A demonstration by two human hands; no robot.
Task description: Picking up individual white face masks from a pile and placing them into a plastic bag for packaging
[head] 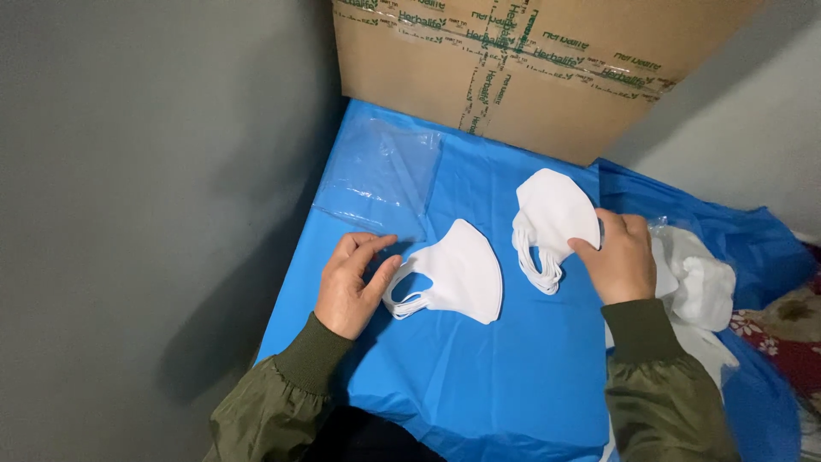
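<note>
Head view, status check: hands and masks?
Left hand open, touching folded white mask. Right hand pinching mask stack. Clear plastic bag lies beyond, nothing blocking.

White masks [462, 272], blue tabletop [505, 376] cover, olive-green sleeves [663, 393], brown cardboard box [530, 111] with green-printed tape, clear bag [380, 175].
</note>
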